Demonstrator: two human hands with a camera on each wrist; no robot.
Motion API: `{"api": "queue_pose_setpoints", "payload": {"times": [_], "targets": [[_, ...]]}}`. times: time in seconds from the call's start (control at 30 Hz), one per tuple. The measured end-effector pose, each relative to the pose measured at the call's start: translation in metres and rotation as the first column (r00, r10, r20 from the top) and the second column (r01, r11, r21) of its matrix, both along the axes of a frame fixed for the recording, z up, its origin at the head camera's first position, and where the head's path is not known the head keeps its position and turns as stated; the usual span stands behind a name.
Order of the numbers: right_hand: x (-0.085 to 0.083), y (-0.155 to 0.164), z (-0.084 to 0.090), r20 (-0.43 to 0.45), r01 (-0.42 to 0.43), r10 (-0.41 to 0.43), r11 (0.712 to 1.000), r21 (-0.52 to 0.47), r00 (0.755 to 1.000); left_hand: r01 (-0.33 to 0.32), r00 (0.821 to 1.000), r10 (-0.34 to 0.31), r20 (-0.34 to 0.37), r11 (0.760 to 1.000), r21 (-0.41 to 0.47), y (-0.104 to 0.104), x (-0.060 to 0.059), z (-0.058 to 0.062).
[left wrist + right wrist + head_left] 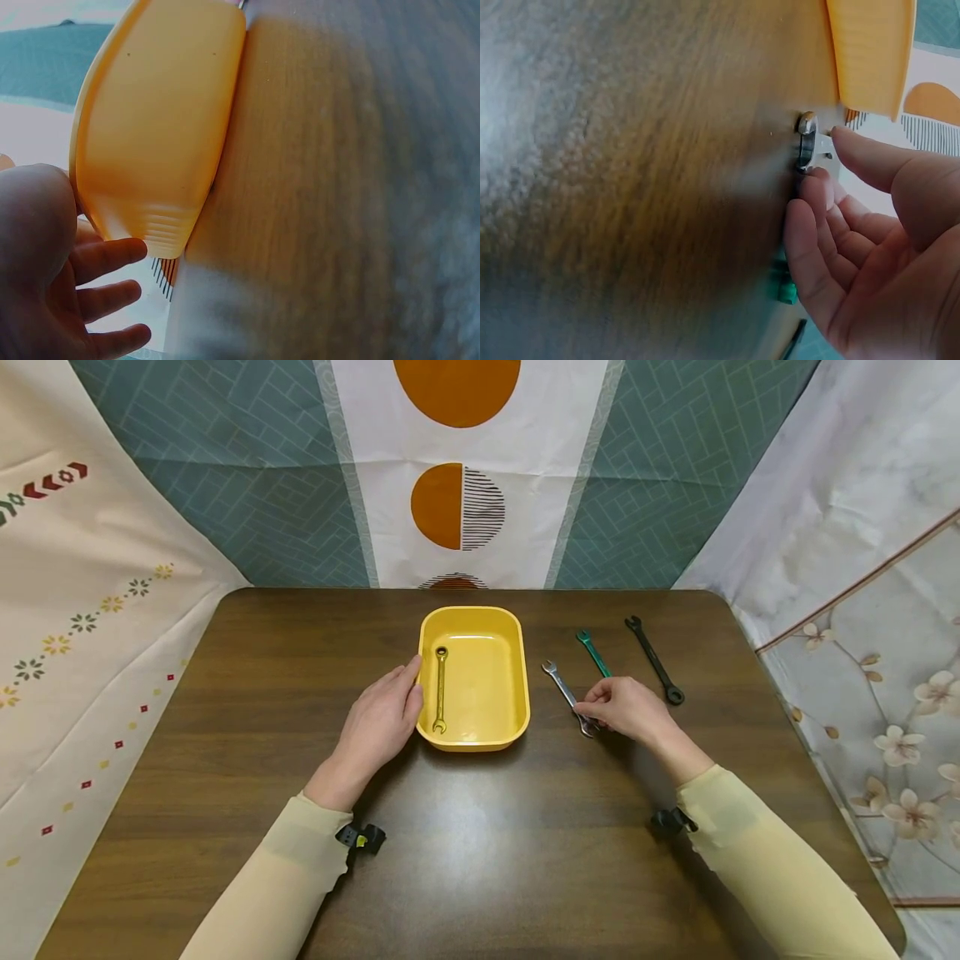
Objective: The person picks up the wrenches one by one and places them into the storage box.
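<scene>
A yellow tray (483,685) stands on the table, with a gold-coloured wrench (441,691) lying lengthwise along its left side. My left hand (382,714) rests against the tray's left outer wall; the left wrist view has its fingers (109,259) fairly straight and spread. To the right of the tray, my right hand (630,710) pinches a silver wrench (560,682) near its lower end, between thumb and fingertips. That wrench's near end (807,139) shows beside the thumb in the right wrist view. A green wrench (592,652) lies just beyond, its lower part hidden by the hand.
A black wrench (652,658) lies farthest right, beyond the right hand. The brown wooden table (465,852) has its far edge against a patterned cloth (277,485). More cloths hang at the left and right sides.
</scene>
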State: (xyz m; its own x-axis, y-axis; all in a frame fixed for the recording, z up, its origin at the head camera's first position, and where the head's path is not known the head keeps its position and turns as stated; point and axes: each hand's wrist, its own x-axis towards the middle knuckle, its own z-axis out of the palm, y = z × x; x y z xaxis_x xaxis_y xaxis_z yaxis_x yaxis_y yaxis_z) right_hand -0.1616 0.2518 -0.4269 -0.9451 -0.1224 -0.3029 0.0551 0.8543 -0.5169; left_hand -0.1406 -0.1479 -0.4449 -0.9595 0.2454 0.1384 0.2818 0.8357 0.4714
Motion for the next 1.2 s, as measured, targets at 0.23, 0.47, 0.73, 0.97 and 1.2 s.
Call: {"api": "queue_pose_setpoints", "payload": {"times": [0.23, 0.47, 0.73, 0.97, 1.2], "targets": [[-0.002, -0.003, -0.001, -0.005, 0.011, -0.011, 0.998, 0.055, 1.000, -0.004, 1.000, 0.004, 0.010, 1.000, 0.001, 0.000, 0.000, 0.001], [-0.004, -0.003, -0.001, 0.010, -0.017, 0.016, 0.997, 0.071, 1.000, 0.004, 1.000, -0.004, 0.007, 1.000, 0.001, 0.000, 0.001, 0.001], [-0.016, 0.011, -0.018, 0.004, -0.068, 0.067, 0.997, 0.040, 0.998, 0.002, 1.000, -0.002, 0.017, 1.000, 0.006, 0.000, 0.000, 0.001], [-0.006, -0.003, -0.001, -0.008, -0.055, 0.056, 0.996, 0.070, 0.998, 0.003, 1.000, -0.003, 0.008, 1.000, 0.008, -0.001, 0.000, 0.000], [-0.006, -0.007, 0.000, 0.007, -0.056, 0.056, 0.993, 0.105, 0.998, 0.003, 1.000, -0.003, 0.008, 1.000, 0.012, -0.001, 0.001, 0.001]]}}
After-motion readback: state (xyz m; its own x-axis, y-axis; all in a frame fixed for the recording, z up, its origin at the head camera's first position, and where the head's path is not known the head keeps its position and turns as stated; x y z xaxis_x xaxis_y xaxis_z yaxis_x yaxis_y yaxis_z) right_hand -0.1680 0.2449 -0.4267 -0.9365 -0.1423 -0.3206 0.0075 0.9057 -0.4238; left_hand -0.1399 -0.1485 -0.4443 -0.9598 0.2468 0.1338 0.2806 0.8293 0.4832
